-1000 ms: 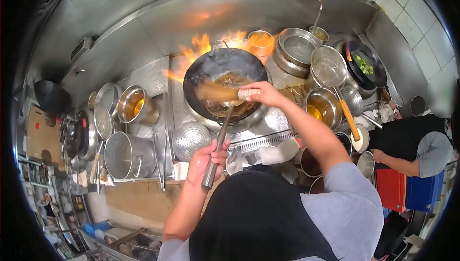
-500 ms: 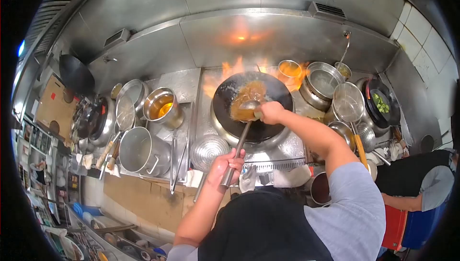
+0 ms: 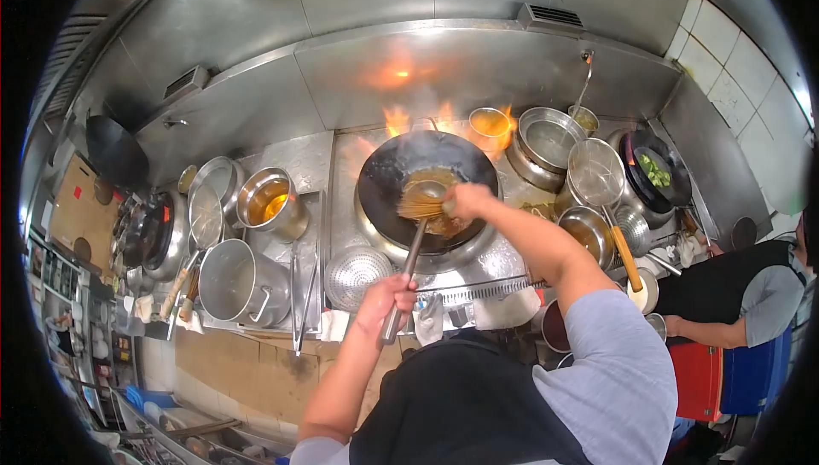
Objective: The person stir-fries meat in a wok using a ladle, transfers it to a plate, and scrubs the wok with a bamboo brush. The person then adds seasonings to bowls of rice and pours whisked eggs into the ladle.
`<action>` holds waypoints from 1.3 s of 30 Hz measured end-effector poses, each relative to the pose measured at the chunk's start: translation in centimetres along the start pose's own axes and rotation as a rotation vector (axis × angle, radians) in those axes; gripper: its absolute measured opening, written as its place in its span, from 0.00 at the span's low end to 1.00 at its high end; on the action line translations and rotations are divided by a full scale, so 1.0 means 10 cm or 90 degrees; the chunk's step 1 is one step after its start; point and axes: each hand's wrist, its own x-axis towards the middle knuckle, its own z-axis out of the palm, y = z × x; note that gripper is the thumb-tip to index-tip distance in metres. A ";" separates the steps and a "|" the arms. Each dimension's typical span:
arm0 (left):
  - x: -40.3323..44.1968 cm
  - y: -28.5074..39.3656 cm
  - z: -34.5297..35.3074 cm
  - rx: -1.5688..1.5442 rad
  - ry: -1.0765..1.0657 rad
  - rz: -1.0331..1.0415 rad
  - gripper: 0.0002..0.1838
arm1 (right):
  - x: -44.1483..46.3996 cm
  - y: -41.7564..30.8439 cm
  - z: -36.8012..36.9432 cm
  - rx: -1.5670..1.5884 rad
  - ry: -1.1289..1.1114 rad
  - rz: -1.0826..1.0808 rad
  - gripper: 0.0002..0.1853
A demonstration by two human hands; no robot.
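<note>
Currently gripping a ladle [image 3: 413,258] by its long handle, with the left hand [image 3: 388,301] wrapped closely round it, just below the frame's centre. Also clasping a straw-coloured brush [image 3: 416,206] in the closed right hand [image 3: 467,201], inside the black wok [image 3: 384,169], mid-frame, with flames [image 3: 397,119] above its upper rim.

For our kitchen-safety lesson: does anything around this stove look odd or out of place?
Yes: bright orange flames rise behind the round black wok, beside the small round metal pot. Fire beyond the wok's rim looks odd, though strong-heat cooking may explain it.
</note>
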 end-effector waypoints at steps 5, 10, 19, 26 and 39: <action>-0.25 -0.01 -0.67 1.219 0.297 0.293 0.36 | -0.29 0.09 -1.11 -0.138 0.183 0.241 0.18; -0.89 0.28 -0.71 1.534 0.479 0.395 0.44 | -0.59 0.35 -0.91 0.374 0.631 0.013 0.21; -1.13 0.48 -1.30 1.406 0.687 0.612 0.35 | -0.86 0.57 -0.44 0.812 0.366 0.047 0.26; -1.36 0.31 -1.52 1.270 0.694 0.713 0.24 | -0.68 -0.06 0.03 0.617 0.314 -0.133 0.25; -0.97 -0.81 -1.32 1.006 0.751 0.538 0.28 | -0.74 -0.26 -1.22 0.018 -0.005 -0.127 0.27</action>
